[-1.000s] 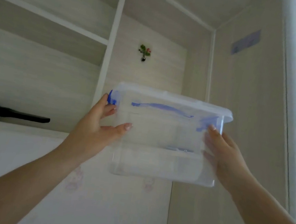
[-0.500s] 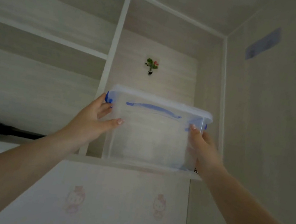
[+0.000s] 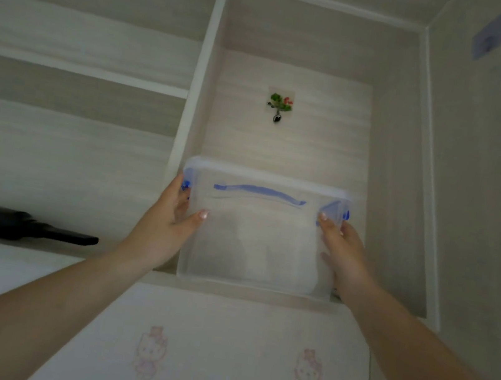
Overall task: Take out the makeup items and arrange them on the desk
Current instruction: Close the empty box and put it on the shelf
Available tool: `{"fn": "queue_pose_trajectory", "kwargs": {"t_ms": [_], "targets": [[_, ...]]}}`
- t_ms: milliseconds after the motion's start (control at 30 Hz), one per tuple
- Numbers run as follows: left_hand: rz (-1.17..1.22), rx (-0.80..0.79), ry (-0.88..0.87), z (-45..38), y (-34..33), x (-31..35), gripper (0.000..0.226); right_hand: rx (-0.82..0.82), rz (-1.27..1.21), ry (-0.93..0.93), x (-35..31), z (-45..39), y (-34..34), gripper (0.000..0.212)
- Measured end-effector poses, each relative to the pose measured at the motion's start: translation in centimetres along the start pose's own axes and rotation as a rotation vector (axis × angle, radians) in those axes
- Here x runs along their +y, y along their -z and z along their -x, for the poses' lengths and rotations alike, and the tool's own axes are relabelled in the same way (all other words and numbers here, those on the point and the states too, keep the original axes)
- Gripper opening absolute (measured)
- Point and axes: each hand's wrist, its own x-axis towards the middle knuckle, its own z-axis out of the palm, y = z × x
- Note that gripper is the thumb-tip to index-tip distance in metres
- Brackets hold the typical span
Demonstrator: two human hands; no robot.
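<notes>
The clear box [image 3: 260, 234], held aloft a second ago, now sits on the shelf [image 3: 236, 291]; both hands' fingers [image 3: 180, 208] grip its sides.

Shelf [image 3: 227, 289], clear storage box [image 3: 255, 243], black hairdryer [image 3: 26, 226]

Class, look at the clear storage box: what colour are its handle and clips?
Blue, on the box lid; it shows clearly in the head view.

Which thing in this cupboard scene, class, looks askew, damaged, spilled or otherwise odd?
Nothing stands out. The clear box sits level in the right-hand shelf bay, lid on, held at its sides by the left hand and right hand. The black hair dryer lies flat on the left shelf.
</notes>
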Motion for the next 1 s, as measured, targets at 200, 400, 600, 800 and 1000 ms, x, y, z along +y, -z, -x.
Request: {"fn": "queue_pose_trajectory", "kwargs": {"t_ms": [200,400,600,800,1000], "targets": [[-0.131,0.092,0.045,-0.3,-1.2,-2.3,0.052,-0.123,-0.023,-0.002,2.2,-0.8,-0.1,0.027],[-0.225,0.172,0.110,-0.9,-2.3,-3.3,0.037,-0.152,0.046,-0.009,3.7,-1.2,-0.7,0.060],[-0.246,0.237,0.140,-0.4,-3.4,-3.6,0.035,-0.153,0.004,-0.053,4.4,-1.7,-0.6,0.051],[-0.257,0.265,0.120,-0.4,-3.5,-3.9,0.034,-0.142,0.005,-0.021,4.1,-1.2,-0.9,0.045],[-0.149,0.230,-0.036,1.1,-3.5,-4.2,0.055,0.146,0.133,0.181,4.1,0.3,-1.7,0.066]]}}
